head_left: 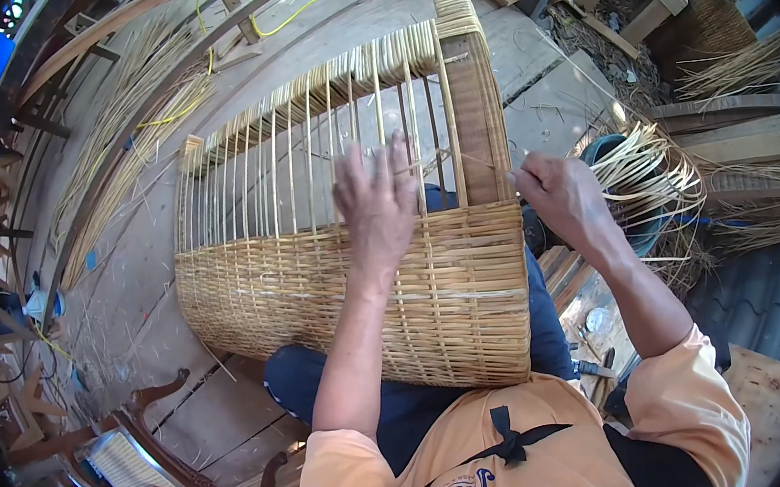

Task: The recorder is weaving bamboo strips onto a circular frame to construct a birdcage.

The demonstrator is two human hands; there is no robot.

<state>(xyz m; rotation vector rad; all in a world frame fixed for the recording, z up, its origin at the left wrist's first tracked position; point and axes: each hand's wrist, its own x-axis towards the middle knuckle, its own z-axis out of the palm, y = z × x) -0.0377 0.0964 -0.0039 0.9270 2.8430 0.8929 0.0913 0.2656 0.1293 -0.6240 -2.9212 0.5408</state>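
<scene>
A wooden seat-like frame, partly covered in woven rattan, rests across my lap. Its lower part is a dense weave, while bare upright rattan stakes span the open upper part to a wrapped rail. Over the stakes, just above the weave's edge, my left hand is open, its fingers spread and slightly blurred. Beside the right-hand wooden post, my right hand is closed in a pinch. A thin rattan strand runs across the post towards it.
A dark tub of loose rattan strips stands at right, near stacked wood and corrugated sheeting. Long rattan canes lie on the floor at far left, with a yellow cord. A carved wooden chair is lower left.
</scene>
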